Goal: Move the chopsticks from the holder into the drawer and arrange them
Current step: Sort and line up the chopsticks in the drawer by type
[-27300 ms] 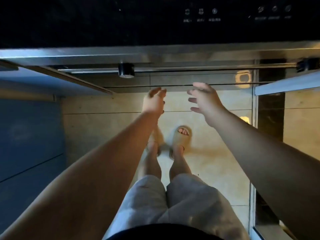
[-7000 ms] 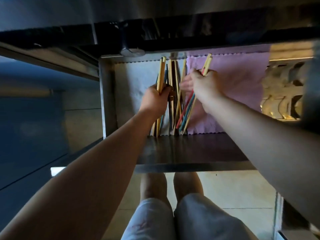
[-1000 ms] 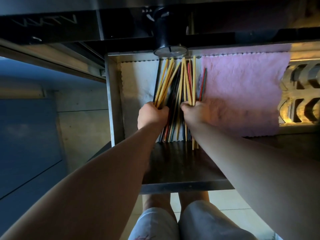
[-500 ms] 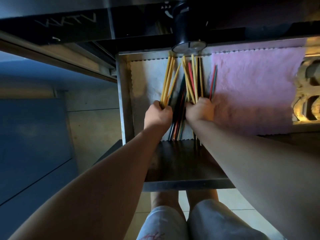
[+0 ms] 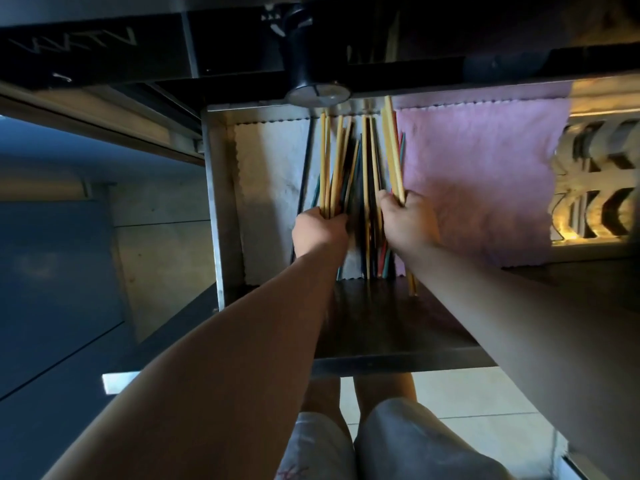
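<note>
Shiny metal drawer point(image 5: 221, 202) holds thin, long chopsticks point(image 5: 367, 188), yellow, red and dark, between a grey cloth point(image 5: 270, 188) and fuzzy pink cloth point(image 5: 485, 188). Left hand point(image 5: 318, 230) and right hand point(image 5: 407, 220) fingers each squeeze a yellow bunch.

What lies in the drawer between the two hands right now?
In the head view, between the left hand and the right hand lie loose chopsticks, mostly dark with some yellow, running lengthwise. Each hand also grips its own yellow bunch.
</note>
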The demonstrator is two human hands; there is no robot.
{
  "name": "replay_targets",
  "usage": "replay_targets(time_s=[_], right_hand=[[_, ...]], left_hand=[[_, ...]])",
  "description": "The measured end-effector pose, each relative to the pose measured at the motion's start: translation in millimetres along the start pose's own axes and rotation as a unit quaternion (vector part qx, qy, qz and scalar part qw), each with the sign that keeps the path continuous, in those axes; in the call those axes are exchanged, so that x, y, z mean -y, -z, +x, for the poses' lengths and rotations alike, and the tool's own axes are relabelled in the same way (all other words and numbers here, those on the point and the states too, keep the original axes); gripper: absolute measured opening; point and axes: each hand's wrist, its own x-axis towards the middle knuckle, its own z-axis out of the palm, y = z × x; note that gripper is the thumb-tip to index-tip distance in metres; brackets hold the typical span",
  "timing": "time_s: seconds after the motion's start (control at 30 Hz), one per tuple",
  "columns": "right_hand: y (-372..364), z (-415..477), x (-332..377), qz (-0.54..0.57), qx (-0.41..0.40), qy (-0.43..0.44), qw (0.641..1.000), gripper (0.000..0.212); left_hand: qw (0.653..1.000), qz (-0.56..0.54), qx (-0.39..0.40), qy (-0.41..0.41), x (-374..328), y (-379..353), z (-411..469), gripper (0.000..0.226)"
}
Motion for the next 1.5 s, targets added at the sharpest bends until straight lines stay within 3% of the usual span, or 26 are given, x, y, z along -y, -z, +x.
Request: replay_targets(time_s=[0.37, 0.93, 1.23, 1.33, 1.5], right_hand=[[14, -1, -6, 0.069, 0.017, 0.003, 0.997, 0.044], [26, 12, -20, 0.128, 0.027, -0.031, 0.991, 0.032], [14, 14, -22, 0.067, 0.034, -0.033, 0.997, 0.014], [10, 16, -22, 0.044, 0.013, -0.031, 0.998, 0.022], [8, 18, -21, 0.023, -0.025, -0.024, 0.999, 0.025]], left_hand=[[0.997, 0.054, -0.059, -0.02, -3, -16, -9, 0.006], [0.988, 0.144, -0.055, -0.015, -16, -29, -11, 0.008], [0.989, 0.141, -0.052, -0.007, -20, -34, -11, 0.007], [0.992, 0.116, -0.044, 0.008, -21, -35, -12, 0.016], [0.997, 0.071, -0.04, 0.002, -14, -28, -15, 0.011]])
